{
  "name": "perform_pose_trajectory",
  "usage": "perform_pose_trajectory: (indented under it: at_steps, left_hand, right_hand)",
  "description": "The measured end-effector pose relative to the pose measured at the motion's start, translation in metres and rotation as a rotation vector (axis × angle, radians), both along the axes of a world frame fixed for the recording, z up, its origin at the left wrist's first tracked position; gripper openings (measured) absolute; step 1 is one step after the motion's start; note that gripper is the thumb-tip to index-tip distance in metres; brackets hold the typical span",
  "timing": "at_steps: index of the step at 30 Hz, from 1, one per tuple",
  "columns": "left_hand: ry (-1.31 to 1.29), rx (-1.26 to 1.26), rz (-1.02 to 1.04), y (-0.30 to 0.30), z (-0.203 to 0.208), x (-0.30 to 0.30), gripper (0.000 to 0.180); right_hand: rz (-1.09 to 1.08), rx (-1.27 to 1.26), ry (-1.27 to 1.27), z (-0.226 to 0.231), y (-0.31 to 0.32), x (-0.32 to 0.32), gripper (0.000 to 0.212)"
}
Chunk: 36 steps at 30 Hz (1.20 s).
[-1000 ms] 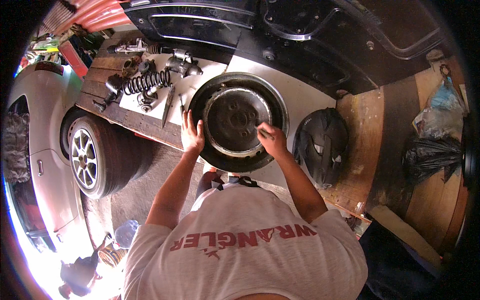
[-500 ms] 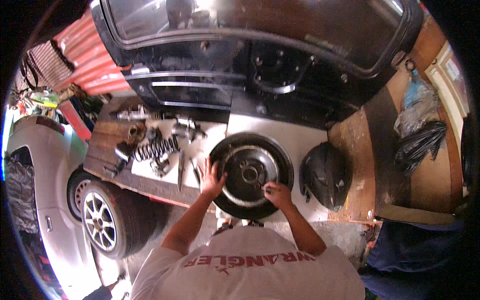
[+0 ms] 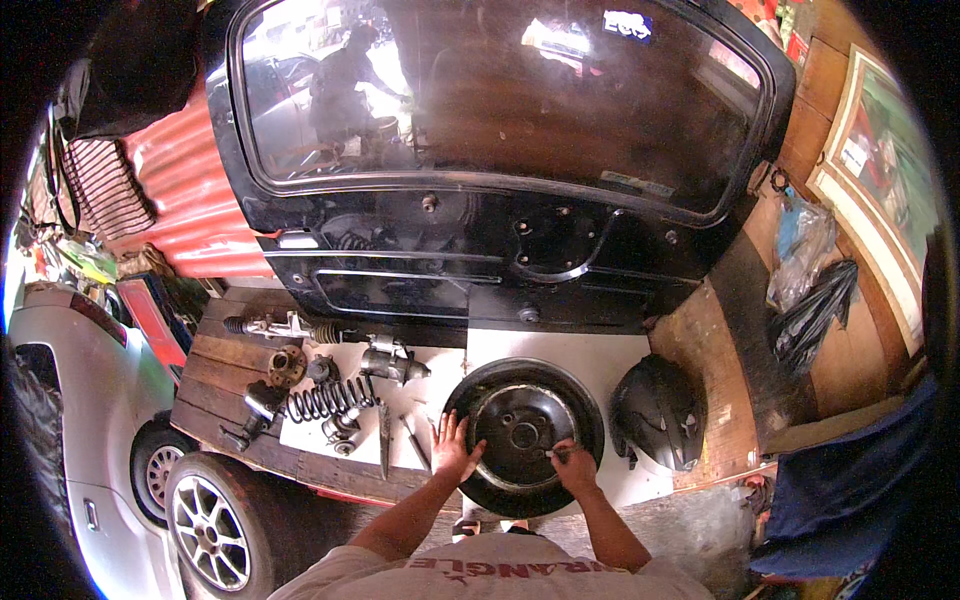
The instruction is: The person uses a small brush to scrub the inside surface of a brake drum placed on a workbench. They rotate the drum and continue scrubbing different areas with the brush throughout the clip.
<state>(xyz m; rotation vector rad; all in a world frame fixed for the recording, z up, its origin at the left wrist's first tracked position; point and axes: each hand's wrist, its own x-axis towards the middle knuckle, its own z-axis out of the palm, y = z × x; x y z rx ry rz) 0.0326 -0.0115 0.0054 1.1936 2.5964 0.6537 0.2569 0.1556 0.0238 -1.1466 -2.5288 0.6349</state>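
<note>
A black steel wheel rim [image 3: 525, 385] lies flat on the bench in front of me. My left hand [image 3: 456, 448] rests on its left edge with the fingers spread apart. At the lower right of the rim's face, my right hand [image 3: 574, 468] is closed in a pinch. A small pale tip shows at its fingertips, close to one of the holes around the centre; what it belongs to is too small to name. Left of the rim lie a pointed metal tool [image 3: 384, 440] and a thin rod [image 3: 415, 442].
A coil spring [image 3: 330, 398], a starter motor [image 3: 393, 360], a hub [image 3: 287, 366] and other car parts lie to the left. A black helmet [image 3: 655, 415] sits right of the rim. Behind leans a black tailgate [image 3: 400, 215]. A spoked car wheel [image 3: 210, 530] stands lower left.
The view has tilted upward, so the bench and rim sit lower in the picture. Both hands keep about the same places on the rim.
</note>
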Motion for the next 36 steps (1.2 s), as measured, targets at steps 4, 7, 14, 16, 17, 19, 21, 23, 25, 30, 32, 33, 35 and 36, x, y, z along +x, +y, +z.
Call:
perform_pose_trajectory:
  at_steps: [4, 7, 14, 16, 17, 19, 21, 23, 25, 30, 32, 33, 35, 36]
  left_hand:
    - [-0.016, 0.008, -0.008, -0.001, 0.004, -0.001, 0.075]
    - [-0.019, 0.017, -0.01, -0.001, 0.001, -0.001, 0.074]
    - [-0.045, 0.023, -0.012, -0.001, 0.007, 0.0, 0.071]
    - [-0.051, 0.053, -0.022, 0.003, 0.005, 0.001, 0.072]
    - [-0.049, 0.059, -0.013, 0.0, 0.003, 0.0, 0.072]
    - [-0.052, 0.088, 0.0, -0.002, 0.004, -0.003, 0.071]
    - [-0.057, 0.1, 0.003, -0.004, 0.0, -0.002, 0.071]
    - [-0.048, 0.105, -0.006, -0.006, -0.002, -0.003, 0.071]
    - [-0.036, 0.101, -0.012, -0.004, -0.001, -0.003, 0.07]
    - [-0.029, 0.097, -0.008, -0.003, -0.003, -0.003, 0.069]
    - [-0.03, 0.081, -0.003, -0.004, -0.004, -0.001, 0.068]
    - [-0.029, 0.08, -0.003, -0.004, -0.003, -0.001, 0.069]
    - [-0.035, 0.071, -0.01, -0.003, 0.002, -0.002, 0.07]
    - [-0.02, 0.043, -0.012, -0.005, 0.005, -0.002, 0.069]
  right_hand:
    - [-0.014, 0.061, 0.101, 0.006, 0.011, -0.005, 0.015]
    - [0.01, 0.015, 0.028, 0.011, 0.002, -0.004, 0.015]
    - [-0.018, -0.032, 0.101, -0.006, 0.016, 0.008, 0.017]
    - [-0.116, -0.017, 0.079, -0.025, 0.03, 0.01, 0.017]
    - [-0.08, -0.031, 0.147, -0.025, 0.023, 0.008, 0.017]
    - [-0.007, -0.051, 0.287, -0.009, 0.0, -0.001, 0.017]
    - [0.007, -0.169, 0.129, 0.012, -0.014, 0.002, 0.012]
    - [0.064, -0.146, 0.039, 0.026, -0.018, 0.003, 0.011]
    - [0.022, -0.145, 0.192, 0.018, -0.004, 0.004, 0.011]
    - [-0.075, -0.011, 0.176, 0.005, -0.004, -0.007, 0.013]
    - [-0.069, -0.062, 0.085, 0.01, -0.023, -0.003, 0.014]
    - [-0.031, -0.079, 0.096, 0.01, -0.023, -0.003, 0.014]
    - [0.035, -0.12, 0.112, 0.012, -0.021, -0.001, 0.014]
    - [-0.013, -0.06, 0.102, 0.014, -0.017, -0.003, 0.015]
